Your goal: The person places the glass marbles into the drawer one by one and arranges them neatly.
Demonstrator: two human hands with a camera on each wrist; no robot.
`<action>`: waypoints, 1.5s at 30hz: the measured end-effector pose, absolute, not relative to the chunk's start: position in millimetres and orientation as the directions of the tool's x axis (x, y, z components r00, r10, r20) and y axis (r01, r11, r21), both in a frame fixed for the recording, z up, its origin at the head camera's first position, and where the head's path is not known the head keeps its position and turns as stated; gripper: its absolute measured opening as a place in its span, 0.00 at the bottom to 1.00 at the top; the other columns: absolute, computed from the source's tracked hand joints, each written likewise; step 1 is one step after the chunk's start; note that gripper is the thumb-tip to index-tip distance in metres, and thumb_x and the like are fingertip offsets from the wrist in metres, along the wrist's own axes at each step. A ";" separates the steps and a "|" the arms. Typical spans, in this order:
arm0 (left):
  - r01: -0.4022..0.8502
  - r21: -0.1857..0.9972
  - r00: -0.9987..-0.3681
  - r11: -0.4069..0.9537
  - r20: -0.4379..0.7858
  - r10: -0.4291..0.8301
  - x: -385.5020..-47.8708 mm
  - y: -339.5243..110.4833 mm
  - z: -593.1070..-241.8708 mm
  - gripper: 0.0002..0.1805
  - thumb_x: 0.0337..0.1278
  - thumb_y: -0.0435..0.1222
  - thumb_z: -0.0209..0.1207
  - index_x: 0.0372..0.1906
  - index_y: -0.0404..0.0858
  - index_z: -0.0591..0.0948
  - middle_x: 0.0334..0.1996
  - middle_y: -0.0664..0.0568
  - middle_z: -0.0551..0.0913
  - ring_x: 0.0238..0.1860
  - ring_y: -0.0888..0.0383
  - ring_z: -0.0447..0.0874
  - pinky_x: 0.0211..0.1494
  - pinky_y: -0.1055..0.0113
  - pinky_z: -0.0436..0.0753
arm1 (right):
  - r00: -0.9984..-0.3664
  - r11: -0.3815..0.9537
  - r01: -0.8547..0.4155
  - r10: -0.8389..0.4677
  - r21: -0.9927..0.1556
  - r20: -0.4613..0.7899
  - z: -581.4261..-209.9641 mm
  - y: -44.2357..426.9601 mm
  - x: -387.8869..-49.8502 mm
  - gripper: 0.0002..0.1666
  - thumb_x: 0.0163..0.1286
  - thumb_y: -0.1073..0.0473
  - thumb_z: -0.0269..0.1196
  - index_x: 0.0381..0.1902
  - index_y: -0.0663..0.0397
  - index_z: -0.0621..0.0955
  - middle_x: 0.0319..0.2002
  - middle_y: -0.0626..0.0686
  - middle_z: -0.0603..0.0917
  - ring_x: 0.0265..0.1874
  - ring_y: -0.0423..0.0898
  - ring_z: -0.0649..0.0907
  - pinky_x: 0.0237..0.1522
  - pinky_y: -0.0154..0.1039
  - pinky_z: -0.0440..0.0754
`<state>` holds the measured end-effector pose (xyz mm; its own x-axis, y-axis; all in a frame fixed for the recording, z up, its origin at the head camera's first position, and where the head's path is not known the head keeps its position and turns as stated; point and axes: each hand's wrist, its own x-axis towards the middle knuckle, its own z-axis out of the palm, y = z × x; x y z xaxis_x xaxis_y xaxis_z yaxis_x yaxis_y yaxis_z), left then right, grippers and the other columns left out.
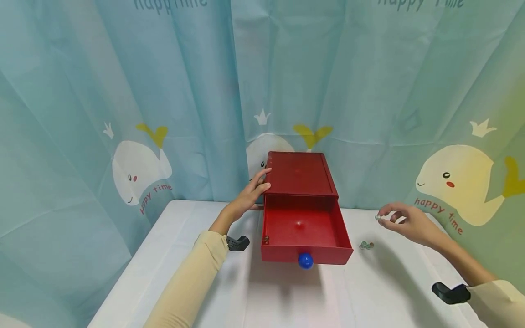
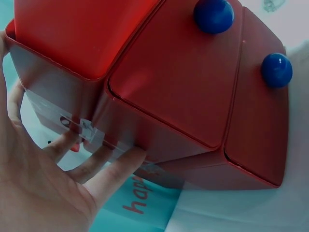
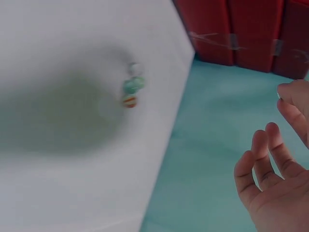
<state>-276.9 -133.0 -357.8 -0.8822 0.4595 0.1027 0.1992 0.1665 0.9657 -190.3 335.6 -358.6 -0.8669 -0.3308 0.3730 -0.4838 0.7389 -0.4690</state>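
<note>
A red drawer cabinet stands on the table with its top drawer pulled out. Against the cabinet's left side and upper edge rests my left hand, its fingers spread along the taped wall in the left wrist view. One or more small brown marbles sit in the drawer's front left corner. My right hand, raised to the right of the drawer, pinches a pale glass marble between thumb and index finger. Below it on the table lies a cluster of marbles, greenish, clear and orange-striped.
A blue knob juts from the open drawer's front. Two lower drawers with blue knobs are closed. Behind the white table hangs a blue-green curtain printed with whales.
</note>
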 end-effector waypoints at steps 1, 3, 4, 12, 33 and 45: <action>0.199 0.966 -0.882 0.165 0.103 0.460 -276.9 -133.1 -358.0 0.35 0.72 0.53 0.49 0.80 0.68 0.54 0.78 0.48 0.57 0.74 0.44 0.62 0.60 0.38 0.80 | -0.863 0.733 -0.491 -0.334 -0.471 0.379 -354.7 334.0 -190.3 0.08 0.65 0.62 0.73 0.40 0.44 0.85 0.34 0.44 0.84 0.31 0.35 0.80 0.28 0.34 0.80; 0.202 0.966 -0.880 0.162 0.106 0.463 -277.0 -133.1 -358.5 0.35 0.72 0.53 0.49 0.80 0.68 0.54 0.78 0.48 0.57 0.75 0.44 0.62 0.60 0.38 0.80 | -0.862 0.733 -0.491 -0.331 -0.471 0.384 -346.2 331.4 -190.0 0.08 0.65 0.62 0.72 0.40 0.44 0.85 0.32 0.45 0.83 0.31 0.36 0.80 0.30 0.34 0.80; 0.203 0.966 -0.880 0.162 0.107 0.463 -276.9 -133.1 -358.7 0.35 0.72 0.53 0.49 0.80 0.68 0.54 0.78 0.47 0.57 0.75 0.44 0.62 0.60 0.38 0.80 | -0.861 0.731 -0.493 -0.331 -0.472 0.387 -342.1 330.2 -190.0 0.08 0.65 0.62 0.72 0.40 0.44 0.85 0.32 0.45 0.82 0.30 0.37 0.80 0.30 0.33 0.80; 0.210 0.965 -0.874 0.155 0.114 0.473 -277.2 -133.6 -359.5 0.36 0.71 0.54 0.49 0.80 0.68 0.53 0.78 0.47 0.56 0.75 0.43 0.61 0.61 0.37 0.79 | -0.840 0.701 -0.522 -0.327 -0.486 0.432 -313.4 320.8 -192.1 0.09 0.65 0.65 0.72 0.41 0.48 0.86 0.35 0.48 0.82 0.32 0.37 0.80 0.35 0.25 0.79; 0.196 0.969 -0.878 0.149 0.106 0.466 -276.7 -133.2 -356.9 0.35 0.72 0.54 0.49 0.80 0.68 0.54 0.79 0.47 0.54 0.75 0.43 0.60 0.60 0.37 0.79 | -0.795 0.626 -0.583 -0.308 -0.517 0.523 -266.7 300.0 -204.5 0.12 0.63 0.69 0.72 0.44 0.55 0.85 0.36 0.48 0.82 0.32 0.37 0.82 0.37 0.21 0.78; 0.202 0.967 -0.877 0.153 0.110 0.467 -275.5 -133.0 -356.7 0.35 0.72 0.54 0.50 0.80 0.67 0.54 0.78 0.47 0.55 0.75 0.43 0.60 0.60 0.37 0.79 | -0.792 0.638 -0.599 -0.385 -0.483 0.474 -247.1 284.2 -206.2 0.13 0.63 0.67 0.73 0.44 0.49 0.86 0.37 0.49 0.84 0.32 0.40 0.82 0.33 0.26 0.79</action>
<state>-275.5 -133.0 -356.7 -0.8775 0.4670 0.1096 0.2024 0.1534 0.9672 -206.2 284.2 -247.1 -0.7920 -0.3852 0.4737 -0.5995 0.6380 -0.4834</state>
